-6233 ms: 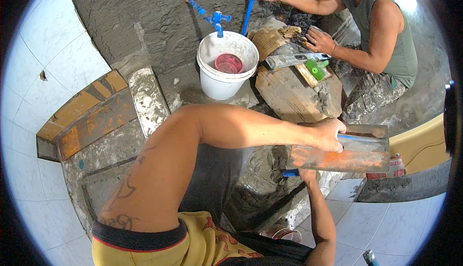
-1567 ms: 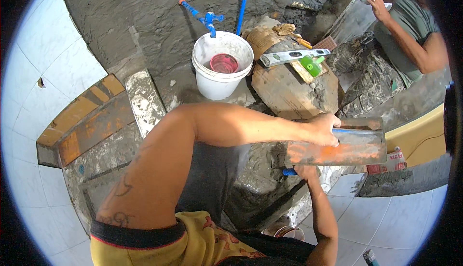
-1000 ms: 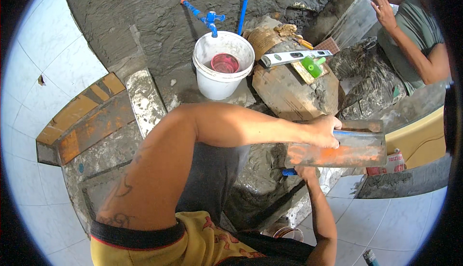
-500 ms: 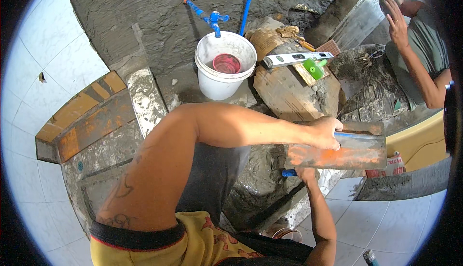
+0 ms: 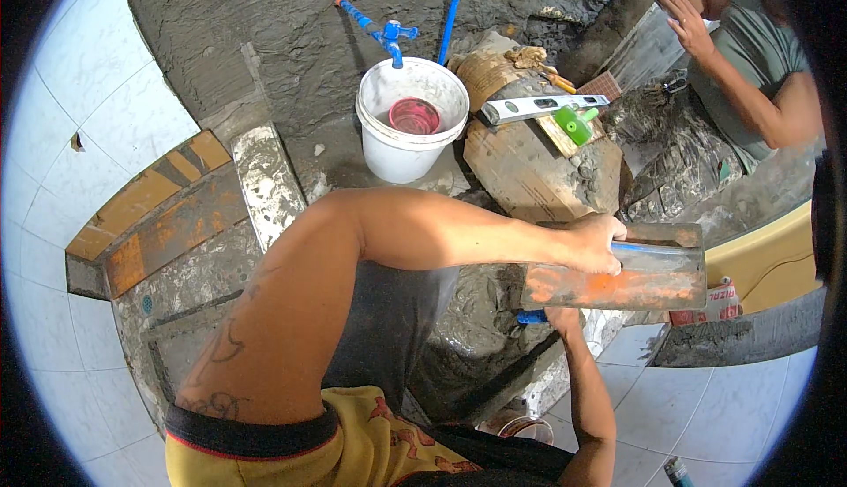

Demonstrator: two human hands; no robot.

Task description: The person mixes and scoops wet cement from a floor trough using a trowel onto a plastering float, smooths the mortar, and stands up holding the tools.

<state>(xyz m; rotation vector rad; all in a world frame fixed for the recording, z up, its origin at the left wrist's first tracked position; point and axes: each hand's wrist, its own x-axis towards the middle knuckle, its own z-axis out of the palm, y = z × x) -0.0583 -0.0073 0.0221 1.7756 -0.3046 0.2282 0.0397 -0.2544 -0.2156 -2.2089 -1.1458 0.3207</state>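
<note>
My left hand (image 5: 597, 242) is closed on a wide rectangular plastering float (image 5: 635, 286), grey with orange smears and a blue strip along its back. Just below the float, my right hand (image 5: 562, 318) grips a blue handle (image 5: 531, 317); the rest of that tool is hidden. A heap of wet grey mortar (image 5: 472, 319) lies to the left of the right hand.
A white bucket (image 5: 401, 161) holding a red bowl (image 5: 414, 116) stands under a blue tap (image 5: 393, 35). A spirit level (image 5: 538, 108) and a green-handled tool (image 5: 576, 125) lie on a board (image 5: 520, 169). At right, another person (image 5: 750, 63) works nearby.
The other person's body and hands have shifted up and to the left. My right hand has edged slightly right; my left hand and the float stay nearly still.
</note>
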